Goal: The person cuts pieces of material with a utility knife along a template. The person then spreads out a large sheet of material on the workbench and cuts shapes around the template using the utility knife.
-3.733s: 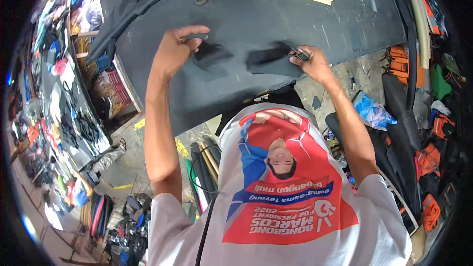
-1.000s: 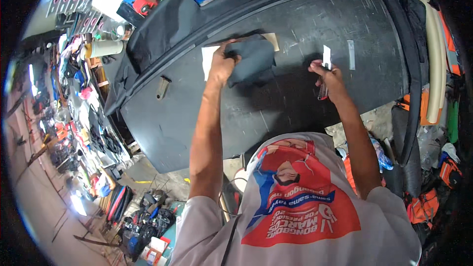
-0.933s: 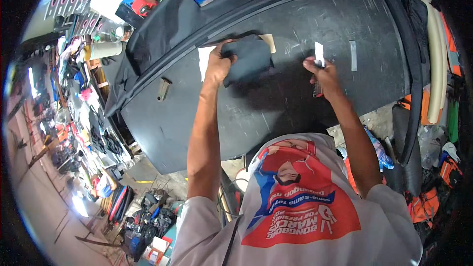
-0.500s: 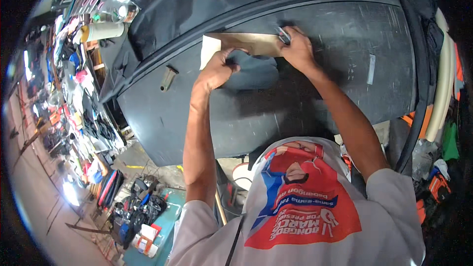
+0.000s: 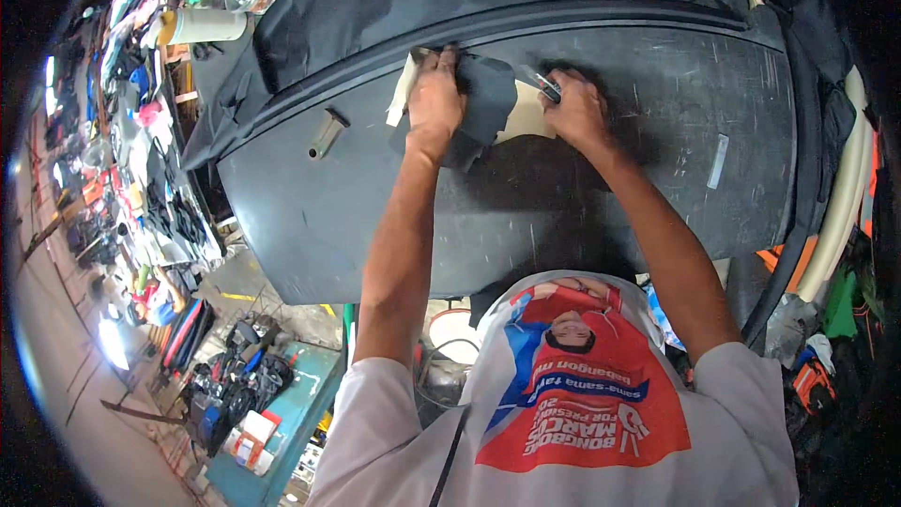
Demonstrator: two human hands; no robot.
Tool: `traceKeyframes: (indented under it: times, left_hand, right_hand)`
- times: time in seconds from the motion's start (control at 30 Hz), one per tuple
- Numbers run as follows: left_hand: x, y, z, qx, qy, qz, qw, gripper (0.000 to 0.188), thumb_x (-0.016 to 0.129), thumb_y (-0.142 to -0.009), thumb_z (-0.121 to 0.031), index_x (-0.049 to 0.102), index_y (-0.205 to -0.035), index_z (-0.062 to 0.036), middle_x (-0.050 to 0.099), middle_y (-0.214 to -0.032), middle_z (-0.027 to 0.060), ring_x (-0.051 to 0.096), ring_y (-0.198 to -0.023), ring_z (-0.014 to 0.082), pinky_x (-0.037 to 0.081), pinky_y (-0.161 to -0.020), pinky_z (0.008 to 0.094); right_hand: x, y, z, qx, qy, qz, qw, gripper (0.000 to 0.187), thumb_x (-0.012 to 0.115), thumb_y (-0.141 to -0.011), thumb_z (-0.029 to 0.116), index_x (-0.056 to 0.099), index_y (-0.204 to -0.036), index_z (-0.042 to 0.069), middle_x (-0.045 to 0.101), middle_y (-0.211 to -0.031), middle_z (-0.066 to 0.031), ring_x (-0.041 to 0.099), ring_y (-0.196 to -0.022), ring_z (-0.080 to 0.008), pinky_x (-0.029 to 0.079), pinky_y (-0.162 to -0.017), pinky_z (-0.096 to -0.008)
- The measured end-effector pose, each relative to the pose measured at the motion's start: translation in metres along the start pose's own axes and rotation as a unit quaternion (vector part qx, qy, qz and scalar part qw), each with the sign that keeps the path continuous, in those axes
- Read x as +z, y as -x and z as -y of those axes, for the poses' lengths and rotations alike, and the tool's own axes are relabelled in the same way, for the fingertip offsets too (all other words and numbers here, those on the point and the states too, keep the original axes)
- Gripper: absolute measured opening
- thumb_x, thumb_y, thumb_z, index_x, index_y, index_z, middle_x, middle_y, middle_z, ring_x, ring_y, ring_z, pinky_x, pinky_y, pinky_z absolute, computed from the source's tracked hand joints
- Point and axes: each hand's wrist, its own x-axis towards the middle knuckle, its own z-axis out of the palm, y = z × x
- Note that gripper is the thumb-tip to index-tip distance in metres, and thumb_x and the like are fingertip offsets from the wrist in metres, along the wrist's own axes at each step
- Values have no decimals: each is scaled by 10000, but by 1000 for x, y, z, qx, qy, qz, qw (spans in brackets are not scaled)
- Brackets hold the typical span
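My left hand (image 5: 435, 99) presses flat on a dark piece of fabric (image 5: 483, 103) that lies over a cream paper pattern (image 5: 526, 117) on the dark worktable (image 5: 375, 197). The pattern's left edge (image 5: 402, 94) shows beside my wrist. My right hand (image 5: 574, 111) rests on the pattern just right of the fabric and grips a small metal tool (image 5: 547, 86), likely scissors, its tip pointing toward the fabric's upper edge.
A small wooden-handled tool (image 5: 326, 134) lies on the table to the left. A pale strip (image 5: 718, 161) lies at the right. Dark cloth (image 5: 375, 0) is heaped along the far edge. Foam tubes (image 5: 840, 216) stand at the right, cluttered shelves (image 5: 141, 160) at the left.
My right hand came from the table's right side over to the pattern beside the fabric. The left hand stayed on the fabric, shifting slightly toward the far edge.
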Motion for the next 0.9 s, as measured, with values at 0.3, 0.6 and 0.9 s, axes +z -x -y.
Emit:
traceKeyframes:
  times: [0.3, 0.6, 0.9]
  left_hand:
    - [-76, 28, 2, 45, -6, -259, 965, 545, 756, -864, -199, 604, -1352, -10, 654, -1214, 232, 607, -1140, 424, 491, -971, 493]
    - [-27, 28, 55, -45, 151, 5, 987, 502, 685, -941, -380, 654, -1301, -32, 678, -1256, 219, 589, -1242, 426, 472, -1045, 484]
    - [-24, 15, 45, -171, 69, 73, 980, 455, 764, -851, -446, 747, -1120, -80, 680, -1251, 214, 636, -1171, 415, 498, -1025, 476]
  right_hand:
    - [10, 21, -4, 0, -26, 24, 999, 380, 789, -816, 273, 671, -1106, 57, 694, -1104, -191, 665, -1060, -415, 526, -890, -506]
    - [6, 33, -2, 29, -14, 60, 998, 376, 795, -821, 296, 684, -1013, -8, 686, -999, -183, 669, -940, -405, 523, -856, -492]
    - [-8, 48, 5, 208, -372, 230, 875, 173, 750, -918, 177, 723, -1036, 54, 638, -776, -2, 603, -632, -126, 496, -585, -325]
